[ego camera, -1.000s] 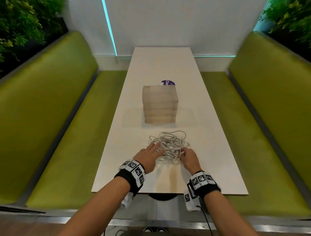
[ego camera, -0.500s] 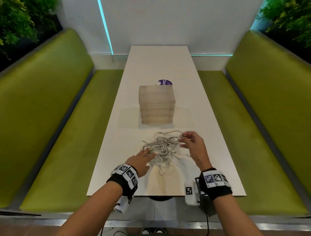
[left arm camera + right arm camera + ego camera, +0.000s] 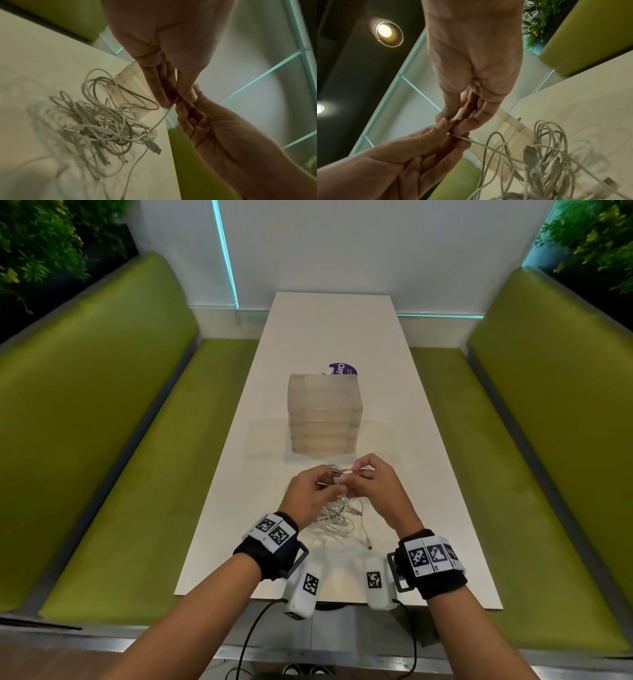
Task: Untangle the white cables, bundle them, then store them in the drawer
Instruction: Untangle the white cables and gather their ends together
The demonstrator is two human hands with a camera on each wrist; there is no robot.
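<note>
Pinching one strand between us, our left hand [image 3: 310, 494] and right hand [image 3: 375, 487] meet fingertip to fingertip above the white cables [image 3: 337, 517], tangled on the table [image 3: 428, 508]; the drawer unit [image 3: 325, 414] stands at twelve o'clock.

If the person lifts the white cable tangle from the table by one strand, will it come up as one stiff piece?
Probably not. The white cables lie in loose, thin loops, so they look floppy and would likely sag. Both the left hand and the right hand pinch one strand; since the loops interlock, neighbours may drag along. They seem light.
</note>
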